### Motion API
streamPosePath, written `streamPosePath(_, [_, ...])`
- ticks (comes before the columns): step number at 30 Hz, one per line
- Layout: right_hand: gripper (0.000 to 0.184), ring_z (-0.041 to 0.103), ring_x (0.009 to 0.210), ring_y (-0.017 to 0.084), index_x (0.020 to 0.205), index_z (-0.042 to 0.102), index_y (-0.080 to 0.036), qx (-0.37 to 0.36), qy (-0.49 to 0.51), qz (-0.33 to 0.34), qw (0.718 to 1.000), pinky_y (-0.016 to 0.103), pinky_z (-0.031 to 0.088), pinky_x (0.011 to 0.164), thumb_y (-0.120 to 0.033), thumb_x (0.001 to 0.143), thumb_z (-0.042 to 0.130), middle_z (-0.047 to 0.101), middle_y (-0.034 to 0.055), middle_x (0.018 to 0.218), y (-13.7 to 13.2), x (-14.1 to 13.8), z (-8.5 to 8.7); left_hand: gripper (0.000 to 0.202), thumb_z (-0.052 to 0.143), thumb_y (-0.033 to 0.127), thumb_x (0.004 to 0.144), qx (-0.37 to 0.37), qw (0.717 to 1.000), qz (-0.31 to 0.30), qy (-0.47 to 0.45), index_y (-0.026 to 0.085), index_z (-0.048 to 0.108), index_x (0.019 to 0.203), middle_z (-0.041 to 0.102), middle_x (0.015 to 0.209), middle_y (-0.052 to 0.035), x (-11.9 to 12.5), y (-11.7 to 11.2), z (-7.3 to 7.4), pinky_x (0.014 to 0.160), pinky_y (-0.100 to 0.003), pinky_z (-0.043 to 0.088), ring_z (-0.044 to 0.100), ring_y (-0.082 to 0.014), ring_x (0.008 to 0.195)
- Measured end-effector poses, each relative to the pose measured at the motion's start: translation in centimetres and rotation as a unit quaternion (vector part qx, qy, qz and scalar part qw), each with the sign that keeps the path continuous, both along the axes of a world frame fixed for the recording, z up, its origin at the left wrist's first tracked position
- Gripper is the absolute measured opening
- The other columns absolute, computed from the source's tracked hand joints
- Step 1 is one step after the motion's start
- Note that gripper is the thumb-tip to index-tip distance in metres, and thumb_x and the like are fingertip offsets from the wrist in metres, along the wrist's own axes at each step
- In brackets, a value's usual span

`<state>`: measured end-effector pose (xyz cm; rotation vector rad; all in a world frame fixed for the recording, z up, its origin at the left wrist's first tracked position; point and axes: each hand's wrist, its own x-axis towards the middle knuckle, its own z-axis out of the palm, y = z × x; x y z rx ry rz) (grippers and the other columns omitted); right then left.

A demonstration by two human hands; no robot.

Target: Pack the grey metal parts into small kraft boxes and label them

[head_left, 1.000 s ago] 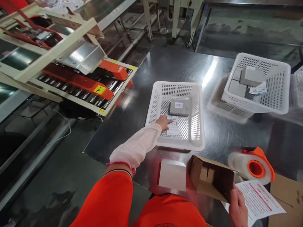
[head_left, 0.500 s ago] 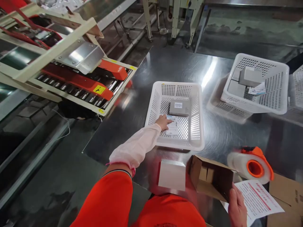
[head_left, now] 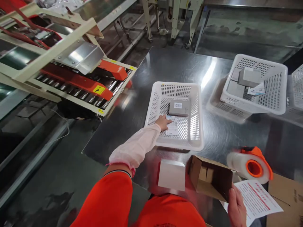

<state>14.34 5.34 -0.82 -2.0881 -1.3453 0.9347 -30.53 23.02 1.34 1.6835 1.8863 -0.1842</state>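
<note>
My left hand (head_left: 163,122) reaches into a white perforated basket (head_left: 196,138) on the steel table, fingers pressed on a printed label slip (head_left: 173,126) lying on the basket floor. A grey flat box (head_left: 179,108) with a small sticker lies just behind the slip. My right hand (head_left: 236,206) grips the near edge of an open brown cardboard carton (head_left: 213,176) at the table's front. A white flat box (head_left: 171,175) lies left of the carton.
A second white basket (head_left: 272,107) with grey boxes stands at the back right. An orange tape dispenser (head_left: 253,167) and a printed sheet (head_left: 258,198) lie right of the carton. A roller conveyor with red guides (head_left: 78,82) borders the table on the left.
</note>
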Motion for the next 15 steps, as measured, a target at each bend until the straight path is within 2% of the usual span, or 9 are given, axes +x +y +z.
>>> streamPosePath(8, [0.088,0.052,0.123,0.036,0.116,0.063,-0.014,0.004,0.000,0.004,1.000,0.054,0.038,0.110,-0.087,0.073,0.040,0.062,0.0160,0.126,0.05,-0.11,0.24,0.062,0.071,0.032,0.082,-0.009,1.000,-0.015,0.008,0.035,0.052,0.141,0.046,0.134,-0.0100,-0.19,0.11,-0.22,0.097,-0.041,0.048,0.039,-0.0340,0.127])
streamPosePath(15, [0.087,0.052,0.126,0.037,0.114,0.064,-0.016,-0.005,0.004,0.007,1.000,0.053,0.037,0.112,-0.088,0.072,0.039,0.062,0.0168,0.127,0.26,-0.10,0.31,0.064,0.070,0.033,0.082,-0.008,1.000,-0.025,0.014,0.036,0.050,0.143,0.046,0.133,-0.0096,-0.29,0.16,-0.47,0.097,-0.041,0.047,0.039,-0.0341,0.127])
